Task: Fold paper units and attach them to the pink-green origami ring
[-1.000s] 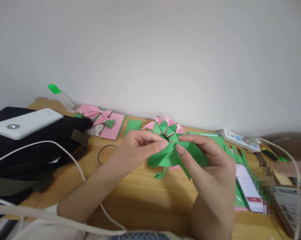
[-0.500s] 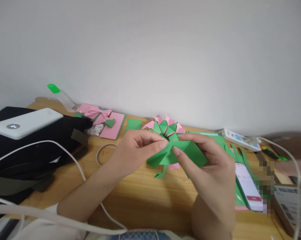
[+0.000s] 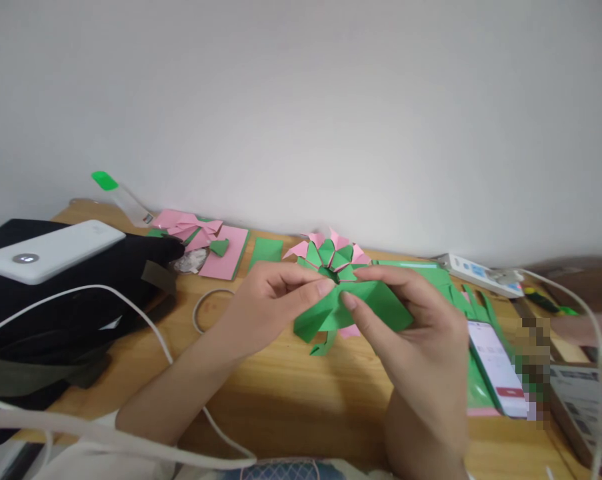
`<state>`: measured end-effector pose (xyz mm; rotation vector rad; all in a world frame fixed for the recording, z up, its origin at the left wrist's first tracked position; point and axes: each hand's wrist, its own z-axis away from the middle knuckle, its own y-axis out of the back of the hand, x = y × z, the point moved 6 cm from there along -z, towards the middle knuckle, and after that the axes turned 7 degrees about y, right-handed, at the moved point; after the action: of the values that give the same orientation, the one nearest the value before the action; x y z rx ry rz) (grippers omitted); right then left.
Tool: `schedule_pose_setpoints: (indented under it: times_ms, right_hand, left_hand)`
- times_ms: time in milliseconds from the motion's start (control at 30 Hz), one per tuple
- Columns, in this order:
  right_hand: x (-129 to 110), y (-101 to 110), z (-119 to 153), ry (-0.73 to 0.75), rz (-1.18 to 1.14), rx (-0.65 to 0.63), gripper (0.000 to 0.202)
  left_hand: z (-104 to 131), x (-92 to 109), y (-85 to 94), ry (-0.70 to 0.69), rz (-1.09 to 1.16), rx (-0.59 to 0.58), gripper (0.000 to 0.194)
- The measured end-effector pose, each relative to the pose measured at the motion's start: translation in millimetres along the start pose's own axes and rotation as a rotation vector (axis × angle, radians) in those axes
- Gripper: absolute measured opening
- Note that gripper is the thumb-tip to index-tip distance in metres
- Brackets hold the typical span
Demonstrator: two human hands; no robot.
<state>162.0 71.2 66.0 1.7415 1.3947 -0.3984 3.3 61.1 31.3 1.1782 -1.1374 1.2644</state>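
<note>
A folded green paper is held up over the wooden table. My left hand pinches its upper left edge between thumb and fingers. On its right side, my right hand grips it, thumb on the near face and fingers behind. Just beyond the paper stands a ring of folded pink and green pieces, partly covered by the held sheet and fingers. A small curled green piece shows below the held paper.
Pink folded pieces and a pink stack lie back left, near a green sheet. A power bank rests on a black bag. Rightward are a phone, a power strip, cables and part of another person's arm.
Both hands keep their hold on the green paper, with barely any movement. The camera view has shifted slightly.
</note>
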Motion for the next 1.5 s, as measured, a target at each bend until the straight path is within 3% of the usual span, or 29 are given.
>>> schedule_pose_setpoints:
  times_ms: [533,1067,1233,1400,1500]
  right_hand:
    - [-2.2,-1.7,2.6,0.017,0.068,0.049,0.018]
    - [9.1,0.8,2.0,-0.109,-0.118,0.007,0.021]
    - [18.9,2.1,-6.9,-0.196,-0.222,-0.152,0.009]
    - [30.9,3.6,-13.6,-0.209,-0.307,-0.255,0.016]
    - [31.5,-3.5,-10.6,-0.237,-0.300,-0.400,0.017]
  left_hand:
    - [1.4,1.9,-3.6,-0.012,-0.018,-0.047,0.016]
    - [1.9,6.6,-1.1,-0.122,-0.294,0.072,0.028]
    - [3.9,9.1,-0.7,-0.174,-0.420,0.059,0.030]
    - [5.5,12.3,-4.4,-0.216,-0.507,-0.037,0.023]
    - [5.3,12.3,-8.4,-0.227,-0.559,-0.088,0.025]
